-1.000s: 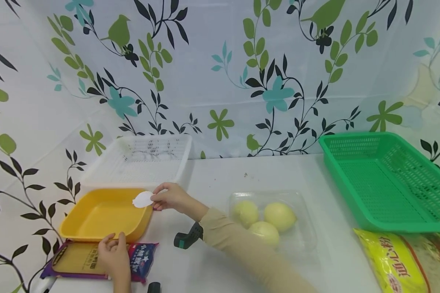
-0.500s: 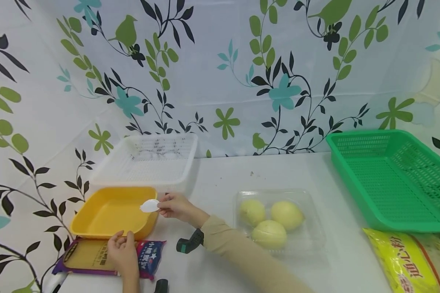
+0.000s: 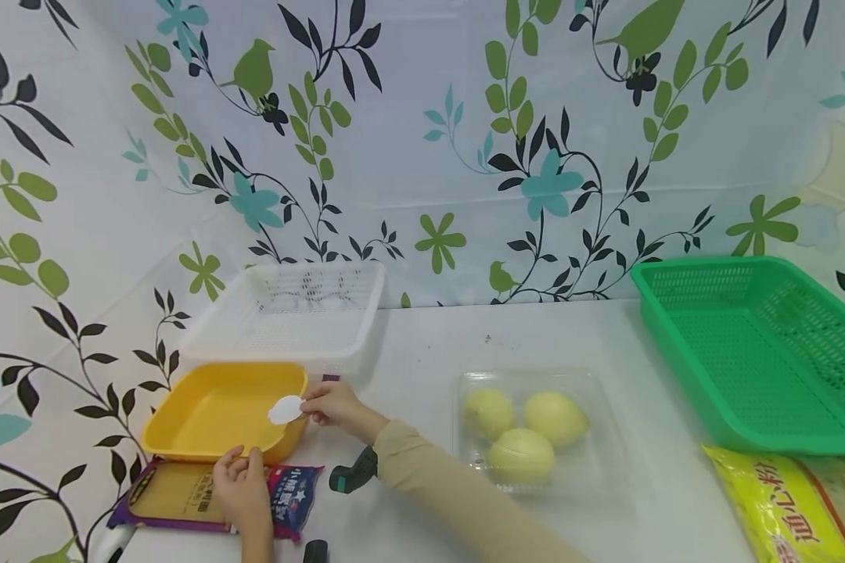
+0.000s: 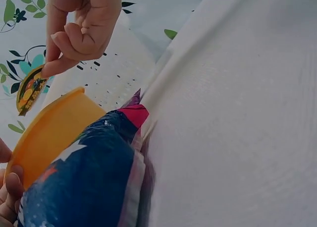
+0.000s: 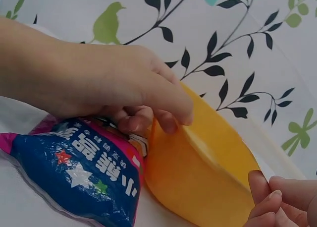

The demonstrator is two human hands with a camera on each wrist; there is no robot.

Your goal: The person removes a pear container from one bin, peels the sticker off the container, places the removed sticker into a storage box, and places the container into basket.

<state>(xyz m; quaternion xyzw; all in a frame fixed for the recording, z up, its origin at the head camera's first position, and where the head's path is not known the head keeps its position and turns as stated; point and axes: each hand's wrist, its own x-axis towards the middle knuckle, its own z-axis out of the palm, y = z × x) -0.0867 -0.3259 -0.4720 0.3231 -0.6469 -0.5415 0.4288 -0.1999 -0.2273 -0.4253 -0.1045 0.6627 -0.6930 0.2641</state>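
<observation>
A yellow plastic basin (image 3: 214, 410) stands at the left, on or against a snack bag (image 3: 296, 496) with blue, purple and gold printing. At the basin's near rim is my left hand (image 3: 242, 489), holding the rim between thumb and fingers. My right hand (image 3: 338, 407) pinches a small oval card (image 3: 285, 409) by its edge, over the basin's right side. The card's white back faces the head view; the left wrist view shows its dark front (image 4: 29, 90) with yellow and orange printing. In the right wrist view the card is hidden behind the right fingers (image 5: 277, 202).
Behind the basin lies a white mesh basket (image 3: 289, 320). A clear plastic box (image 3: 598, 438) with three yellow lemon-like fruits (image 3: 521, 456) sits mid-table. At the right are a green basket (image 3: 732, 336) and a yellow noodle bag (image 3: 760, 500). A patterned curtain (image 3: 408, 141) rises behind.
The head view has shifted a little. My right hand has lowered the card slightly toward me over the basin's right side. My left hand keeps its place at the near rim.
</observation>
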